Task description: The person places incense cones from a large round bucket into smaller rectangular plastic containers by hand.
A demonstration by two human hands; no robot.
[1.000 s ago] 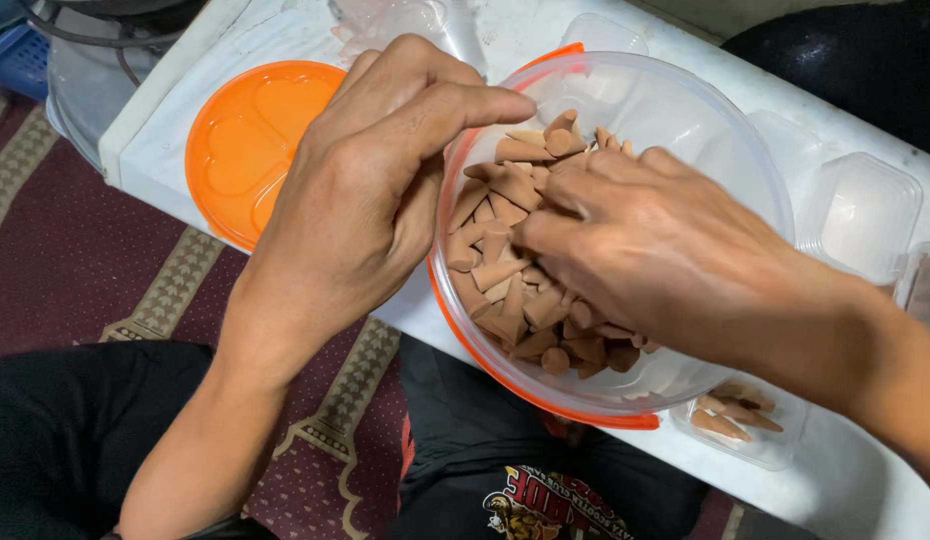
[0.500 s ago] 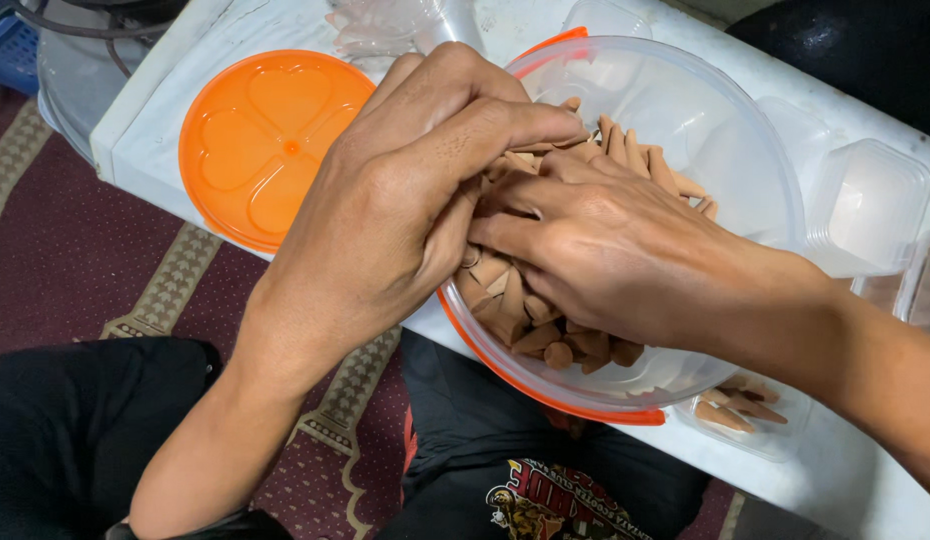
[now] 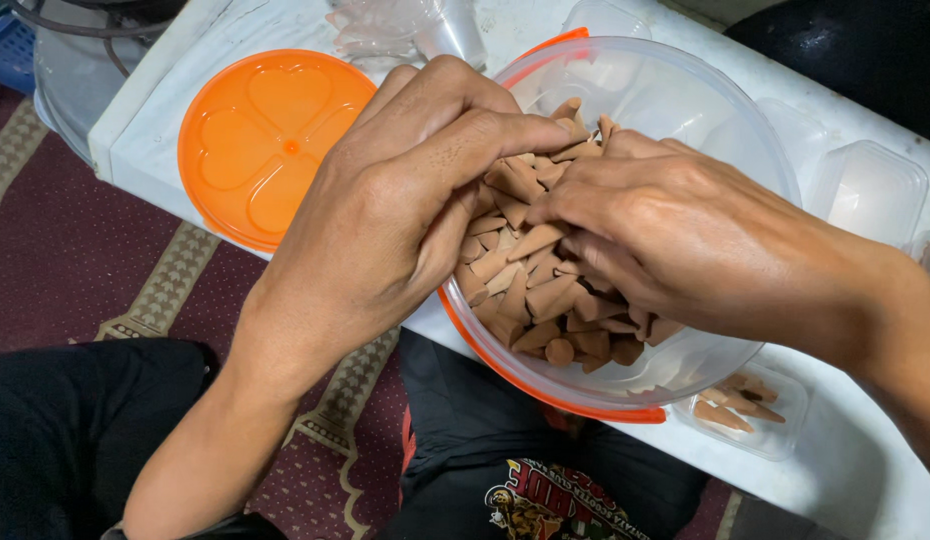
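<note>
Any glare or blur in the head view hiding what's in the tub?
Head view: sharp on both hands and the brown cones; white glare streaks the clear tub far wall; left hand and right hand cover much of the pile; small clear containers look washed out.

One view only, from the head, facing steeply down and close; the hands, the tub [image 3: 685,110] and the table [image 3: 165,130] edge fill it; lap and carpet [image 3: 65,260] show below.
</note>
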